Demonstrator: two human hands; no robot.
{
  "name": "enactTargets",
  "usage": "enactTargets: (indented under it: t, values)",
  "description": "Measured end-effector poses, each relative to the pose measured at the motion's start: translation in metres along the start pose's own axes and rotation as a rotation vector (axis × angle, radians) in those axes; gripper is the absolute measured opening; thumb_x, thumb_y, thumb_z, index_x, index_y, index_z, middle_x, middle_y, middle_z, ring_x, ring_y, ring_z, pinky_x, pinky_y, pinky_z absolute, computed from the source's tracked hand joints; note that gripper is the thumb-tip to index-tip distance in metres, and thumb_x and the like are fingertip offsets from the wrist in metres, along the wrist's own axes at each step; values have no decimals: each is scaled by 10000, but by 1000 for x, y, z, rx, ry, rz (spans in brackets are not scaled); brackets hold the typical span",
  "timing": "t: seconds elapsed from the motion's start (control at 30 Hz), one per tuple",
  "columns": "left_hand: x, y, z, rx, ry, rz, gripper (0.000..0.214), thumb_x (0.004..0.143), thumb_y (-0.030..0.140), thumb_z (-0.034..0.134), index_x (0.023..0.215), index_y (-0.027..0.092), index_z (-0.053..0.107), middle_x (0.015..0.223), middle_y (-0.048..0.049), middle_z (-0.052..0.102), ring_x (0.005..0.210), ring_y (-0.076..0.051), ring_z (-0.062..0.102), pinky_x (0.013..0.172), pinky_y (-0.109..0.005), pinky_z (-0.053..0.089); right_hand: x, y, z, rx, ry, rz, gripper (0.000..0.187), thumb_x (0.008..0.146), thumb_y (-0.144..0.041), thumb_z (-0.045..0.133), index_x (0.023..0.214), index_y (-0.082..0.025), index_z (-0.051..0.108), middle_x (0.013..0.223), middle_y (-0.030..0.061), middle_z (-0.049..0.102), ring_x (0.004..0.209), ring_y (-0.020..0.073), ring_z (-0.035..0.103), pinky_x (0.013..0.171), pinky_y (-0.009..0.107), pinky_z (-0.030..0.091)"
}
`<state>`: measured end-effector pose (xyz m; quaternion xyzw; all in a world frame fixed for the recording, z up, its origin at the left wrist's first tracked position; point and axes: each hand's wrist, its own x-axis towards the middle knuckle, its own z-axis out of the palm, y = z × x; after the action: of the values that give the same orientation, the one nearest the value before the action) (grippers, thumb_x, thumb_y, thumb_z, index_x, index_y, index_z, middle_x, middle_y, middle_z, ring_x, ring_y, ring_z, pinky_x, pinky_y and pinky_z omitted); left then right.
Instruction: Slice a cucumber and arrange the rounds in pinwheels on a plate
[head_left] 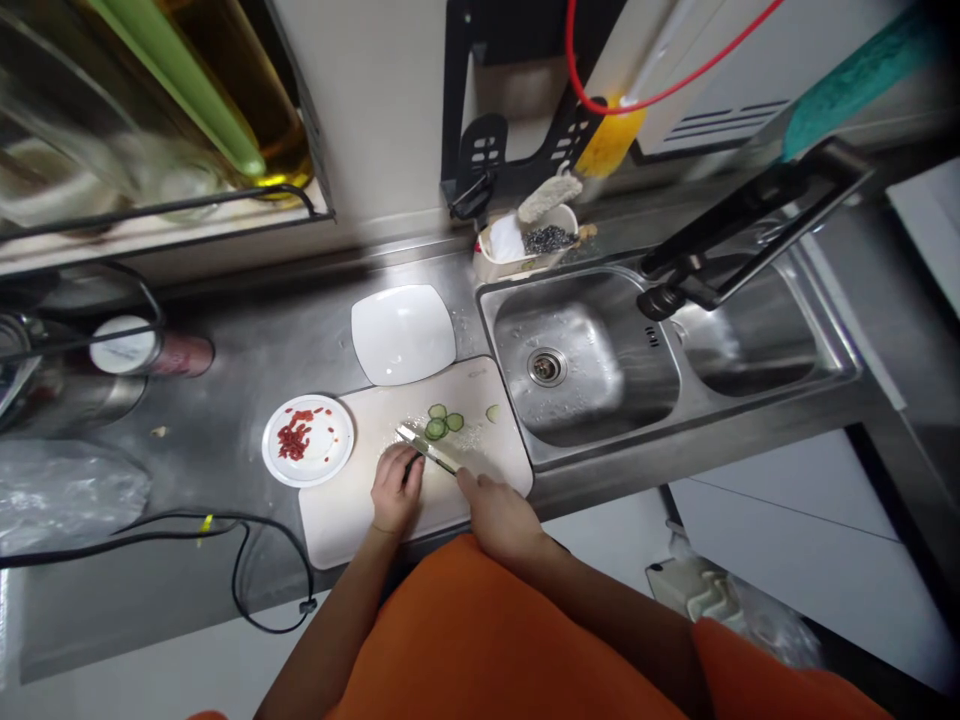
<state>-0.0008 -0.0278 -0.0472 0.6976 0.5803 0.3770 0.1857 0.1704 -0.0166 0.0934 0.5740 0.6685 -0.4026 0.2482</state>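
My right hand [504, 515] is closed round the handle of a knife [429, 449], whose blade points up and left over a pale cutting board [352, 515]. Just left of the blade, my left hand [395, 488] has its fingers curled over a dark green piece of cucumber [412, 464], mostly hidden under them. Several cucumber slices [436, 428] lie on the board beyond the blade, and a single slice [492, 413] rests apart near the right edge. A white plate with small red pieces [293, 437] overlaps the board's left corner.
Behind the board sits a white square dish [403, 335]. To the right is a steel sink [592, 390] under a black faucet [750, 230]. A holder with scrubbers [517, 262] stands behind. Left are a cable [236, 560], a plastic bag [67, 495] and a jar [184, 355].
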Motion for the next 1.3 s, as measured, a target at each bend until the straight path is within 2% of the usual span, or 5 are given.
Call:
enactTargets:
  t: [0.5, 0.67, 1.3]
  values:
    - [-1, 0, 0, 9, -3, -5, 138, 856, 227, 542, 959, 172, 615, 934, -81, 654, 965, -184, 599, 890, -396, 491, 1, -1, 2, 0, 9, 9, 359, 883, -112, 293, 1199, -196, 442, 956, 123, 622, 861, 242, 641, 685, 317, 465]
    - [1, 1, -1, 1, -11, -23, 141, 858, 241, 538, 951, 175, 620, 932, -79, 657, 966, -187, 602, 890, -400, 491, 2, -2, 1, 1, 6, 7, 384, 888, -106, 266, 1223, -186, 435, 968, 125, 626, 886, 252, 637, 697, 330, 472]
    - [1, 2, -1, 4, -3, -37, 135, 861, 234, 535, 952, 175, 615, 936, -80, 656, 956, -180, 598, 882, -381, 492, 5, -6, -5, 9, -21, 2, 417, 861, -98, 343, 1265, -179, 412, 1008, 123, 623, 928, 235, 622, 742, 319, 462]
